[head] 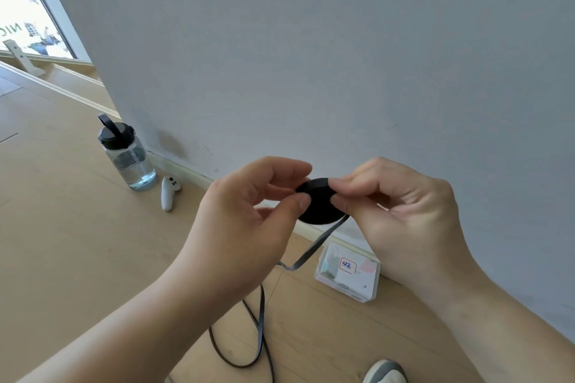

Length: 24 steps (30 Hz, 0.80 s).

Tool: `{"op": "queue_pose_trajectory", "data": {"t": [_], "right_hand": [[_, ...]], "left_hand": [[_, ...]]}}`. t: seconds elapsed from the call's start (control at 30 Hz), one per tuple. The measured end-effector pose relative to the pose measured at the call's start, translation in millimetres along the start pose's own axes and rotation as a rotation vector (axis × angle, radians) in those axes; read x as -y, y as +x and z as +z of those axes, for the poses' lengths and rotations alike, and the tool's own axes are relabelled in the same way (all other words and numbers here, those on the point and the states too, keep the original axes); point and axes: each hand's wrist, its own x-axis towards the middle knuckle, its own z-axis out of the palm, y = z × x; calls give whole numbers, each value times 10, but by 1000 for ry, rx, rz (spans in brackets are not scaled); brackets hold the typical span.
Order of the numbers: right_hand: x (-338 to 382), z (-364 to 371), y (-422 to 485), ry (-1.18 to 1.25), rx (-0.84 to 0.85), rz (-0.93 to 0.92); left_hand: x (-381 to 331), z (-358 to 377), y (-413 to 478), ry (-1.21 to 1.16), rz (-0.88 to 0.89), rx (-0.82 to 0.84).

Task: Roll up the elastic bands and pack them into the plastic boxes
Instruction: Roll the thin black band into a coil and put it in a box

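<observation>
A black elastic band is wound into a flat round roll [319,205] held up in front of the wall. My left hand [249,214] pinches the roll's left side between thumb and fingers. My right hand [401,211] pinches its right side at the top edge. The band's loose tail [314,247] hangs down from the roll and loops on the wooden floor [259,329] below my arms. A clear plastic box [348,274] with a red-framed label lies on the floor by the wall, under my right hand.
A clear water bottle [129,155] with a black lid stands on the floor at left, near the wall corner. A white controller [169,193] lies beside it. A shoe tip [385,371] shows at the bottom edge. The grey wall [342,56] fills the background.
</observation>
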Motion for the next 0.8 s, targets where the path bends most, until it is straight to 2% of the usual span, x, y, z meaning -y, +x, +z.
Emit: {"op": "queue_pose_trajectory", "data": {"t": [0.13, 0.2, 0.3, 0.37, 0.47, 0.63, 0.73, 0.8], "right_hand": [[-18, 1, -25, -7, 23, 18], [-32, -5, -25, -56, 31, -29], [-31, 19, -24, -149, 47, -115], [11, 39, -34, -134, 27, -76], [73, 48, -38, 19, -69, 86], [73, 57, -37, 129, -80, 131], [33, 33, -54, 38, -47, 97], [-3, 29, -52, -123, -17, -30]], "left_hand": [[3, -23, 13, 129, 67, 24], [-5, -25, 11, 202, 111, 40], [40, -26, 11, 343, 266, 63], [64, -25, 3, 398, 345, 53], [48, -17, -1, 233, 214, -21], [10, 3, -3, -193, -19, -83], [26, 39, -15, -132, -20, -53], [44, 41, -7, 111, 145, -62]]}}
